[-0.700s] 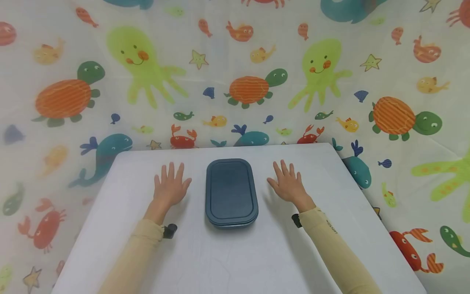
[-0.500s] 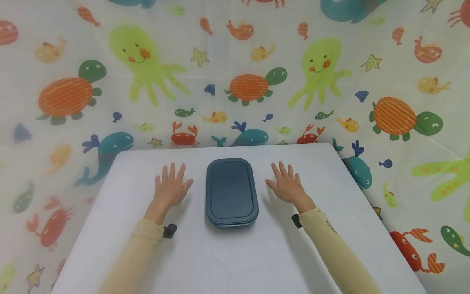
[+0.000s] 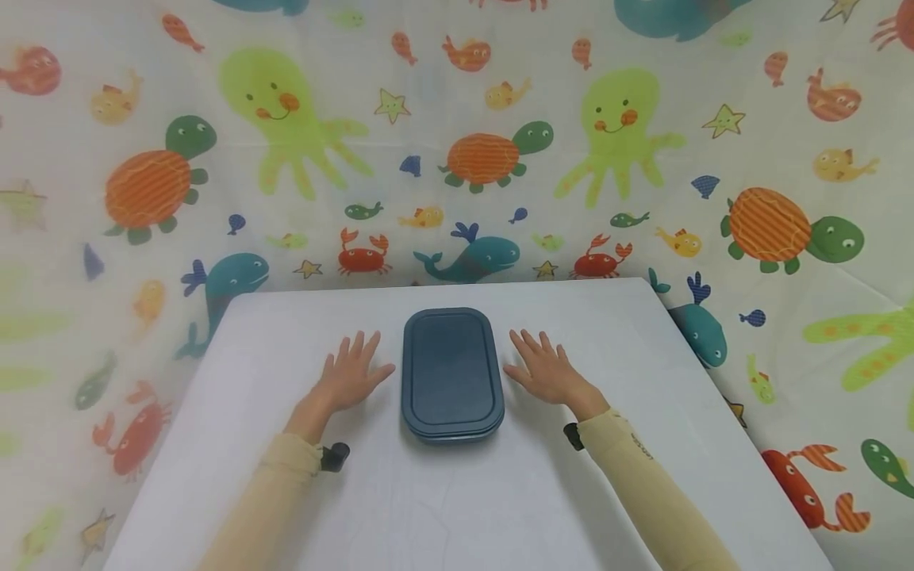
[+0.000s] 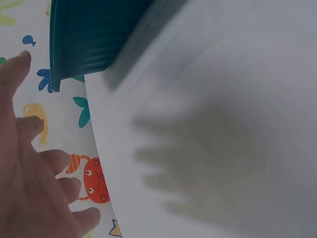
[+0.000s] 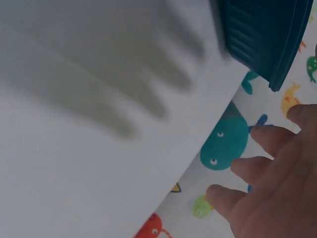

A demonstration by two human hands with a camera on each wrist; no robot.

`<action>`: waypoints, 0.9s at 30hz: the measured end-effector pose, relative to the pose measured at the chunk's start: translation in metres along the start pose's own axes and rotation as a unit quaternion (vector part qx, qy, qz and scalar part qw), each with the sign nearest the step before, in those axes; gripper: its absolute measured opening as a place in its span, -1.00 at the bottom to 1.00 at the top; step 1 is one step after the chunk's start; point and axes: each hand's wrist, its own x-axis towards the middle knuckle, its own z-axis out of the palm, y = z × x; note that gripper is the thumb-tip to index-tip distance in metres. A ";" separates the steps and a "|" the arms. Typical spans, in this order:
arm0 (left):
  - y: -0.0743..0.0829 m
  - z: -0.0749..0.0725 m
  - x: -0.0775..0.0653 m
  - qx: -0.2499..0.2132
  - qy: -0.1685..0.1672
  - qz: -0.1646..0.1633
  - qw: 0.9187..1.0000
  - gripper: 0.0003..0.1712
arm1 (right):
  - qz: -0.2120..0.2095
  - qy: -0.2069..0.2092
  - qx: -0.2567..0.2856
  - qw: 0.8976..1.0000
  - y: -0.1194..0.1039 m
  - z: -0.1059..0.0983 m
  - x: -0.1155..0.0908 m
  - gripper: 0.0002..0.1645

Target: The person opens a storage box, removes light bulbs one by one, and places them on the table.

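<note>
A dark blue rectangular lidded container (image 3: pixel 453 373) with rounded corners stands on the white table (image 3: pixel 443 507), its lid facing up. Left of it in the head view is my left hand (image 3: pixel 347 379), fingers spread and touching nothing; the thumb points at the container's side. On the other side, my right hand (image 3: pixel 548 371) is held with its fingers spread, also apart from the container. Ribbed side walls of the container (image 4: pixel 94 39) show in the left wrist view. In the right wrist view, the hand's shadow falls on the table beside the container (image 5: pixel 262 39).
Behind the table hangs a white curtain (image 3: pixel 428 95) printed with sea animals, which also runs along both sides. The table's far edge lies just beyond the container. Each wrist carries a small black device, such as the one on the left (image 3: pixel 335 457).
Both hands have moved inward, closer to the container's sides, and slightly toward the person. The container stays in place. The view has shifted slightly against the curtain.
</note>
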 end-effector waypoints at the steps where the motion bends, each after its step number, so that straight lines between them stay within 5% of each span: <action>1: 0.001 0.001 0.000 -0.008 -0.007 0.007 1.000 -0.07 | -0.006 -0.006 0.003 1.000 0.000 0.001 0.000 -0.11; 12: 0.002 0.019 0.001 -0.074 -0.072 0.061 0.993 0.01 | -0.051 -0.037 0.041 0.997 -0.011 0.006 -0.004 -0.10; 27: 0.001 0.030 -0.004 -0.177 -0.113 0.074 0.975 0.07 | -0.083 -0.050 0.062 0.993 -0.014 0.012 -0.004 -0.09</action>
